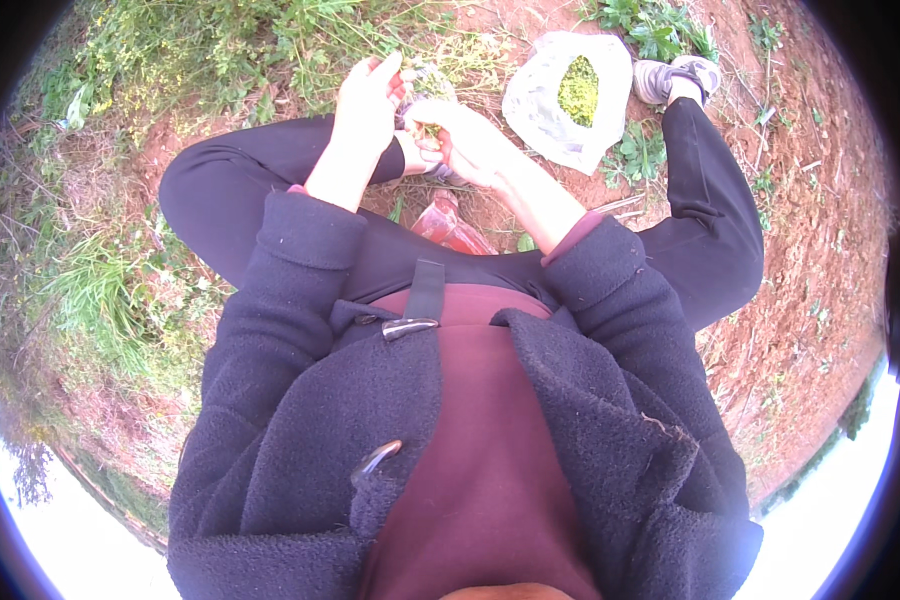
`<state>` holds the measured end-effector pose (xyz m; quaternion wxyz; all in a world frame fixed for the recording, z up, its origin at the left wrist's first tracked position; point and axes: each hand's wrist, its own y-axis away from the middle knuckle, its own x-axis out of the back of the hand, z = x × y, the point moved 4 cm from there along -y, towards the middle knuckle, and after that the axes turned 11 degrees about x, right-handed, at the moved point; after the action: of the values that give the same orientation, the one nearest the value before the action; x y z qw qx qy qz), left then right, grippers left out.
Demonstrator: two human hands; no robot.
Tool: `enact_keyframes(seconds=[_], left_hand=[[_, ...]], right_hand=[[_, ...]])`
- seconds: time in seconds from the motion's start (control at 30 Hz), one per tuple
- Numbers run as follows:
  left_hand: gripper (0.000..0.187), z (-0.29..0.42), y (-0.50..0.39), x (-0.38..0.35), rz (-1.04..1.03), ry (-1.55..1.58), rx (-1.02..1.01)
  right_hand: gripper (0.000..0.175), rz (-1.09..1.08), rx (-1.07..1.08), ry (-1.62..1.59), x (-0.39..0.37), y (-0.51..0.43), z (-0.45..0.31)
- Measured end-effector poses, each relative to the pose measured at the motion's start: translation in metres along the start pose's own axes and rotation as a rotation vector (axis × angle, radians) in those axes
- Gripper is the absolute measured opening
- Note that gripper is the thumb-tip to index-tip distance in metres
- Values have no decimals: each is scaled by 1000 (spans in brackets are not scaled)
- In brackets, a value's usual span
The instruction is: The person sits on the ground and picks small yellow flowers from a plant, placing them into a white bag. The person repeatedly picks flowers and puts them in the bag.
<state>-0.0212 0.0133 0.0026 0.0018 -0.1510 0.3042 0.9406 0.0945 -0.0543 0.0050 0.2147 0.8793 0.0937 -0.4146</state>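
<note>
Both my hands are raised close together above my bent left leg. My left hand has its thumb and fingers pinched at a thin green plant sprig. Just to its right, my right hand curls around small yellow-green plant bits. How much lies inside the fingers is hidden. Right of my hands, a white translucent plastic bag rests on the soil with its mouth open. Small yellow-green buds or flowers fill the visible opening.
Tall weeds with yellow flowers grow at the upper left. A worn red object lies between my legs, partly hidden. My right shoe is beside the bag, near leafy green plants. Reddish bare soil stretches along the right.
</note>
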Motion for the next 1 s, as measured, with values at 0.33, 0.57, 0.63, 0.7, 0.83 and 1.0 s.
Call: enact_keyframes(seconds=[0.33, 0.57, 0.63, 0.7, 0.83, 1.0], left_hand=[[36, 7, 5, 4, 36, 69, -35], [46, 5, -3, 12, 70, 68, -51], [47, 6, -3, 13, 75, 58, -62], [47, 5, -3, 13, 81, 47, -65], [44, 3, -4, 11, 72, 58, -50], [24, 14, -14, 30, 189, 74, -107]], right_hand=[[16, -5, -198, -132, 5, 9, 1], [14, 5, -246, -117, 0, 18, -2], [14, 14, -222, -96, 1, 20, -7], [14, -19, -200, -112, 1, 22, -11], [15, -115, -165, -147, 3, 26, -20], [18, -93, -115, -85, 22, 41, -34]])
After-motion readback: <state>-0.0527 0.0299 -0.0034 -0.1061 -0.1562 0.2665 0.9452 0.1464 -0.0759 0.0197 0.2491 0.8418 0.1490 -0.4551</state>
